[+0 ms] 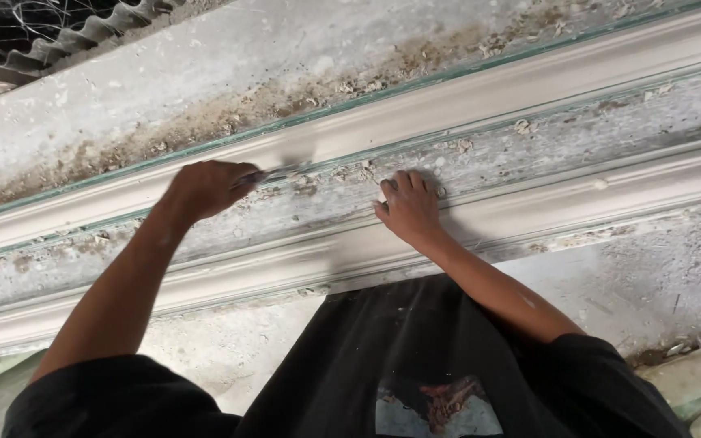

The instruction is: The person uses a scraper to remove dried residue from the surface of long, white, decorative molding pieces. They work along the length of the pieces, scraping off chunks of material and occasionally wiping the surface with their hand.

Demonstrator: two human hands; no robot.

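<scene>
My left hand [204, 188] is closed around a thin metal scraping tool [279, 173], whose blade points right and touches the dirty strip between two long white plaster mouldings. The upper moulding [480, 101] and the lower moulding [594, 191] run slantwise across the view on a plaster-caked work surface [164, 89]. My right hand [409, 208] lies flat, fingers together, on the upper edge of the lower moulding, just right of the blade. Crumbs of dried plaster [350, 172] lie around the tool tip.
A green glass edge [383, 96] shows along the upper moulding. Corrugated sheet and wire mesh [66, 28] sit at the top left. My black shirt [415, 365] fills the bottom. Pale sacks [695, 389] lie on the dusty floor at the bottom right.
</scene>
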